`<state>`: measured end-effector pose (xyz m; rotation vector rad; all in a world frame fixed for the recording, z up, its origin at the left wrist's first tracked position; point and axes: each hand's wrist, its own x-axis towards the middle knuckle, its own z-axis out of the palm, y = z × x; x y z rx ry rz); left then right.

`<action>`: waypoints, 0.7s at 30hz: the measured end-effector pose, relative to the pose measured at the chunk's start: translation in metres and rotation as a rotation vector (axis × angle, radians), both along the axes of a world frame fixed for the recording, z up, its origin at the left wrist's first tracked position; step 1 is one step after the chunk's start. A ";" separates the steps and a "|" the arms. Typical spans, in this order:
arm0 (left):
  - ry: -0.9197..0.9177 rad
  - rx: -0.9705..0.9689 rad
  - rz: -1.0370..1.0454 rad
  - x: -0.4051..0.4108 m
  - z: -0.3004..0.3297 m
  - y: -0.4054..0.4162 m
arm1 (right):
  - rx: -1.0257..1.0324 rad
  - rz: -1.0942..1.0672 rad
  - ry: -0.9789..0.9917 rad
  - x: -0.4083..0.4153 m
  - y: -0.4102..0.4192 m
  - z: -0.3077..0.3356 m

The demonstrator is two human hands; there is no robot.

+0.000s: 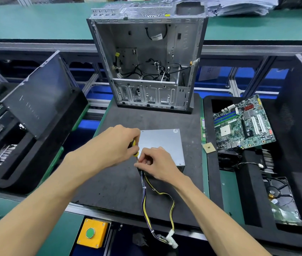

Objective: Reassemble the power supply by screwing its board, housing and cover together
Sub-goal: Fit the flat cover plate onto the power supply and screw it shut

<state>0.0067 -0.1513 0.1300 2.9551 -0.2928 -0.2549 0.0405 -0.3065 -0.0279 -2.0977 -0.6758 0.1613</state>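
Power supply (162,145): lay on dark surface (120,182), beneath both hands.
Left hand (117,145): fingers clenched round screwdriver (135,147).
Right hand (158,163): fingers (142,164) pinched at screwdriver tip, near-left corner.

The left hand (117,145) covers most of the screwdriver (135,149). Its tip is hidden behind the right hand (158,163). The screw is too small to see. The power supply (162,145) is partly covered.
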 end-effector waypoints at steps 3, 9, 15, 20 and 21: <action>0.021 0.021 -0.053 -0.001 0.003 -0.003 | 0.184 0.047 0.188 0.001 -0.006 0.010; -0.137 0.279 0.076 0.003 -0.005 -0.022 | 0.262 0.105 0.333 0.004 -0.012 0.023; -0.042 0.179 -0.069 0.003 -0.002 -0.027 | 0.365 0.067 0.472 0.008 -0.018 0.028; 0.069 0.064 -0.160 0.000 0.002 -0.014 | 0.328 0.060 0.444 0.005 -0.015 0.025; 0.051 0.088 -0.140 -0.001 0.000 -0.013 | 0.313 0.065 0.434 0.004 -0.014 0.024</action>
